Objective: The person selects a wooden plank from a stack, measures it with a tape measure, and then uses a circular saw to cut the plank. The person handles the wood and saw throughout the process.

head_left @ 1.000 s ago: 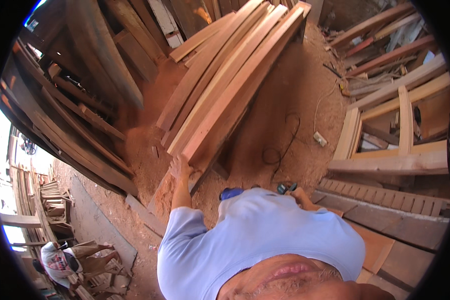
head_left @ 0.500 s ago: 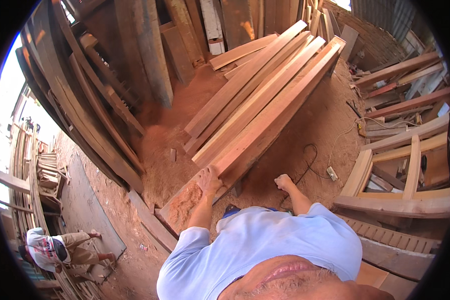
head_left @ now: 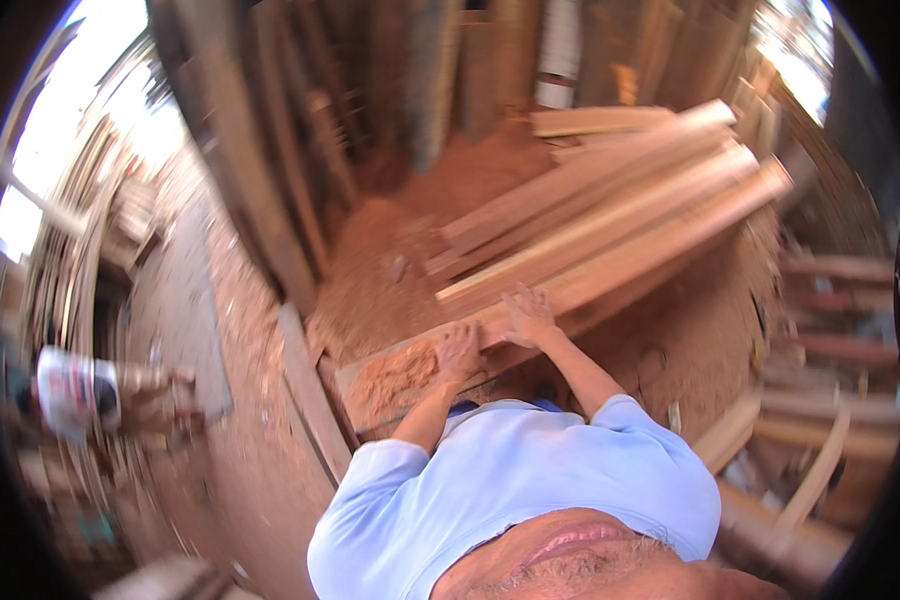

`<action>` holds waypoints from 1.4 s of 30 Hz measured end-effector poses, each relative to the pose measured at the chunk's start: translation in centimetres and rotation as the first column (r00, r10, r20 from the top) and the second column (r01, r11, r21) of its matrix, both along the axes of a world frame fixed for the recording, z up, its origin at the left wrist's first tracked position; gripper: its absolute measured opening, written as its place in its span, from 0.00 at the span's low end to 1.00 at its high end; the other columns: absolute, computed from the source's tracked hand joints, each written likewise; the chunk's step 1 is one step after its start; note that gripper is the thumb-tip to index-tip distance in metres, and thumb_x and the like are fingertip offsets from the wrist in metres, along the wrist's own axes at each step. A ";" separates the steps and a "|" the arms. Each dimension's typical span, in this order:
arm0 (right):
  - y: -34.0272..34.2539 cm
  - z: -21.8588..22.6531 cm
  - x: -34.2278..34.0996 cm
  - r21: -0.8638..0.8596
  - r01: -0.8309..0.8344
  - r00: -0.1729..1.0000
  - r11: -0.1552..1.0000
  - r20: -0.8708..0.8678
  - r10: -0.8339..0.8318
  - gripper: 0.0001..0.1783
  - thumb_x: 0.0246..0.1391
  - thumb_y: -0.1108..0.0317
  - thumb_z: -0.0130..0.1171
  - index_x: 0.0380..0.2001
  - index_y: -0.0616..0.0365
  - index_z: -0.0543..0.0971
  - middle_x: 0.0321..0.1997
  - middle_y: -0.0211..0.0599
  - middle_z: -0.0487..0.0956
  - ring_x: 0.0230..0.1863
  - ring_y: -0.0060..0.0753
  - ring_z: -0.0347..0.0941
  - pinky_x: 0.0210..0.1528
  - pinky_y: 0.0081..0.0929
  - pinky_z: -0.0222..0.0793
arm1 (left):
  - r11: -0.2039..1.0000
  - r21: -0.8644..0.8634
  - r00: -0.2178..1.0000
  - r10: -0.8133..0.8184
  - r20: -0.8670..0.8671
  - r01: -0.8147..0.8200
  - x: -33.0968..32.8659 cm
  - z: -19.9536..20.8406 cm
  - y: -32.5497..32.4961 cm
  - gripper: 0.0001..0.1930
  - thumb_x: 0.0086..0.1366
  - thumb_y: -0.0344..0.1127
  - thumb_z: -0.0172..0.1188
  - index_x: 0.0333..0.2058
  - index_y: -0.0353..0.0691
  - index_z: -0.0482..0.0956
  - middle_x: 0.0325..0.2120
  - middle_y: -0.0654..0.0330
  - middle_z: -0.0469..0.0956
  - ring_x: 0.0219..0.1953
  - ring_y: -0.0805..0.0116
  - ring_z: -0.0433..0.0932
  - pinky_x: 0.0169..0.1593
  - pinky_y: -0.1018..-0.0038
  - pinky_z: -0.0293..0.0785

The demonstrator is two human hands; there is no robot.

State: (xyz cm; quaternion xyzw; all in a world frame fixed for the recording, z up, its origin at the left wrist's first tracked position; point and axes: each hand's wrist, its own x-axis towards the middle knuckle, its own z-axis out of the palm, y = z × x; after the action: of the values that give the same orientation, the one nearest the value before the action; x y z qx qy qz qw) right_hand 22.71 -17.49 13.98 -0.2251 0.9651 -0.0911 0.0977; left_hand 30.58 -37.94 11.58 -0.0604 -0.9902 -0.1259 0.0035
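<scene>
A stack of long pale wooden planks [head_left: 610, 220] lies slanted on sawdust, running from the centre up to the right. My left hand [head_left: 458, 352] rests on the near end of a plank, next to a low board heaped with sawdust [head_left: 395, 378]. My right hand [head_left: 530, 315] lies flat, fingers spread, on the end of a plank just right of it. Whether either hand grips the wood is blurred. I wear a light blue shirt [head_left: 520, 480].
Dark boards and logs [head_left: 270, 190] lean upright along the back and left. Reddish sawdust [head_left: 390, 250] covers the ground. A person in a white top [head_left: 70, 390] crouches at the far left. More timber pieces [head_left: 820, 440] lie at the right.
The view has swung left and blurred. My right hand has come forward onto the plank ends beside my left hand. The crouching person has shifted up the left side.
</scene>
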 end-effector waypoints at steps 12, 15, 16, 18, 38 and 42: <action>-0.2 -2.7 -0.3 0.060 -0.291 0.956 0.955 -0.010 0.292 0.42 0.42 0.50 0.76 0.62 0.45 0.73 0.60 0.43 0.75 0.65 0.52 0.65 0.67 0.53 0.57 | 0.969 0.102 0.967 0.212 0.140 -0.227 2.3 0.7 -0.2 0.44 0.44 0.41 0.76 0.63 0.47 0.69 0.54 0.56 0.77 0.61 0.54 0.74 0.59 0.57 0.71; 0.5 -2.8 -0.5 0.095 -0.298 0.954 0.950 0.007 0.298 0.41 0.44 0.49 0.76 0.61 0.45 0.74 0.62 0.44 0.74 0.67 0.52 0.65 0.68 0.54 0.55 | 0.958 0.151 0.966 0.227 0.124 -0.244 2.2 0.9 0.2 0.44 0.44 0.41 0.76 0.63 0.47 0.69 0.55 0.56 0.77 0.62 0.55 0.73 0.59 0.57 0.71; 0.6 -2.8 -0.5 0.097 -0.299 0.954 0.949 0.015 0.299 0.41 0.44 0.49 0.76 0.61 0.46 0.74 0.62 0.44 0.74 0.67 0.53 0.64 0.68 0.54 0.55 | 0.956 0.163 0.966 0.225 0.129 -0.244 2.4 0.8 0.3 0.44 0.44 0.40 0.76 0.63 0.47 0.69 0.55 0.56 0.77 0.62 0.54 0.73 0.59 0.58 0.71; -0.3 -2.3 -0.5 0.116 -0.285 0.959 0.952 0.026 0.284 0.41 0.44 0.49 0.75 0.61 0.47 0.74 0.63 0.44 0.74 0.68 0.53 0.64 0.69 0.55 0.55 | 0.958 0.170 0.970 0.212 0.122 -0.231 2.3 0.1 -0.2 0.43 0.44 0.40 0.76 0.62 0.45 0.70 0.55 0.55 0.77 0.62 0.54 0.73 0.58 0.58 0.72; -11.9 -1.5 7.5 0.389 0.002 0.991 0.921 0.126 -0.055 0.63 0.52 0.47 0.70 0.76 0.66 0.45 0.80 0.66 0.46 0.79 0.74 0.42 0.80 0.58 0.38 | 0.944 0.316 0.982 0.036 0.188 -0.095 4.4 -3.1 -10.6 0.38 0.45 0.33 0.75 0.57 0.37 0.70 0.52 0.40 0.78 0.56 0.39 0.78 0.55 0.51 0.77; -12.4 -0.7 6.7 0.436 -0.031 0.980 0.900 0.192 -0.060 0.64 0.52 0.47 0.70 0.75 0.73 0.44 0.79 0.72 0.46 0.78 0.75 0.44 0.80 0.56 0.40 | 0.906 0.398 0.955 0.021 0.296 -0.143 4.8 -2.1 -11.1 0.36 0.46 0.31 0.76 0.56 0.35 0.72 0.55 0.40 0.76 0.56 0.38 0.78 0.56 0.52 0.77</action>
State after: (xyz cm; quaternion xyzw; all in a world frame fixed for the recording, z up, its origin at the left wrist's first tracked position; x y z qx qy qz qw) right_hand 29.38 -29.89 13.25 -0.1799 0.9478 0.1044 0.2418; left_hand 35.33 -49.06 9.52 0.0025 -0.9324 -0.3405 -0.1212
